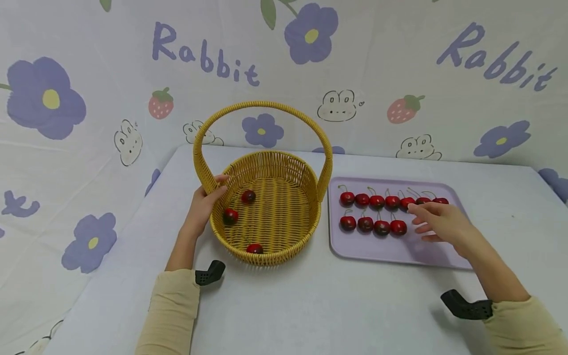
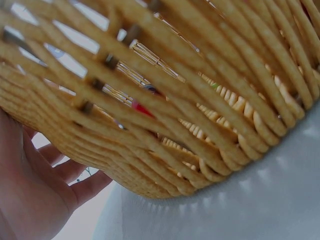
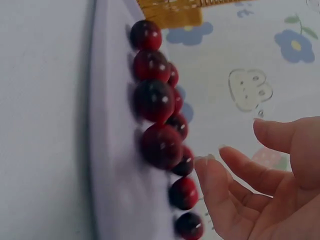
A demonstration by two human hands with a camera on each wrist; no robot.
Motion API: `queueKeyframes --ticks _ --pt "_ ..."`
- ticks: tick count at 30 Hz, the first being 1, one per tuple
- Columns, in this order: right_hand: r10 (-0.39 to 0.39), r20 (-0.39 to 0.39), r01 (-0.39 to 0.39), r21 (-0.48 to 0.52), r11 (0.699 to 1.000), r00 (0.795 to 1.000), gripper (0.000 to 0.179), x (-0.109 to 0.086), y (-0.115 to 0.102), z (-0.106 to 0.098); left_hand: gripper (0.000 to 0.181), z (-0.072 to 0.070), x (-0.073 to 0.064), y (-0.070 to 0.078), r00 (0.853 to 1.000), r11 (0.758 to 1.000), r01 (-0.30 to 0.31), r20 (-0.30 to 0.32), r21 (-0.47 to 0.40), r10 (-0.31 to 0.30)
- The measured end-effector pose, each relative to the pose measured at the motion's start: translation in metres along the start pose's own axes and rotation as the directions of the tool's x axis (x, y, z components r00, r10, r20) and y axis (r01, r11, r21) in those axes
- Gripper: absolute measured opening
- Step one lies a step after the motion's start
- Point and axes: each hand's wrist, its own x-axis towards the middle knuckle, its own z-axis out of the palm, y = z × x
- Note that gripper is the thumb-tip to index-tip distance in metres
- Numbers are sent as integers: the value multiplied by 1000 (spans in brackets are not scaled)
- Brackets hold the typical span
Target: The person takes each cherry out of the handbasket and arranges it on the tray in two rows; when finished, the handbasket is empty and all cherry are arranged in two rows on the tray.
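Observation:
A yellow woven basket [image 1: 266, 254] with a tall arched handle holds three dark red cherries, one of them a cherry [image 1: 248, 196] near its left wall. My left hand [image 1: 203, 207] grips the basket's left side, at the foot of the handle; in the left wrist view part of that hand [image 2: 40, 185] is hidden behind the weave. Over the right part of a lilac tray [image 1: 372, 251] hovers my right hand [image 1: 443, 226], fingers slightly bent, holding nothing. Nearest to its fingertips are a front-row cherry [image 1: 398, 227] and a back-row cherry [image 1: 407, 203].
Several stemmed cherries lie in two rows on the tray, the back row longer than the front. A white cloth [image 1: 284, 310] covers the table under basket and tray. Behind stands a printed fabric backdrop [image 1: 377, 59]. Black wrist mounts [image 1: 468, 305] stick out from both sleeves.

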Motion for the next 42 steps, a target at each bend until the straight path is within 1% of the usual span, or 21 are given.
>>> queueKeyframes --ticks 2,4,7,11,13,15,18,21,24,26,29,33,36,38,42 --pt "-34 19 35 -30 999 999 68 -3 -11 1 43 0 0 1 1000 1000 -2 1 1 2" --pt "-65 59 67 -38 997 996 65 -6 -24 3 43 -1 1 1 1000 1000 -4 2 3 4" --pt "-108 138 108 9 994 985 56 -7 -45 8 43 -1 0 1 1000 1000 -1 2 0 1" --pt "-179 239 162 89 983 954 46 -6 -70 17 43 0 0 0 1000 1000 5 1 -5 -5" --pt "-216 280 191 114 975 935 44 -5 -82 22 42 0 1 0 1000 1000 7 2 -8 -7" --pt "-235 315 201 136 970 920 45 -3 -95 28 42 0 1 0 1000 1000 6 2 -6 -6" --pt "-265 356 220 163 962 896 45 -1 -113 36 42 0 1 0 1000 1000 3 3 -5 -3" --pt "-302 395 241 198 950 868 45 2 -132 45 42 0 0 0 1000 1000 0 3 -4 0" --pt "-335 420 259 228 939 843 43 7 -150 56 42 0 1 0 1000 1000 3 2 -5 -3" --pt "-351 431 271 237 933 832 41 11 -161 63 42 0 1 0 1000 1000 7 2 -4 -7" --pt "-369 441 265 280 923 818 39 17 -174 75 42 0 1 -2 1000 1000 7 4 -5 -7" --pt "-379 463 226 351 908 801 38 26 -188 94 42 1 2 -4 1000 1000 10 8 -10 -10" --pt "-379 476 216 362 907 794 38 32 -198 107 42 1 1 -4 1000 1000 11 9 -13 -11" --pt "-383 475 221 361 906 792 37 37 -205 116 42 0 1 -3 1000 1000 5 8 -13 -5" --pt "-369 461 215 354 910 807 36 48 -216 131 43 -1 1 -1 1000 1000 -5 8 -5 5"
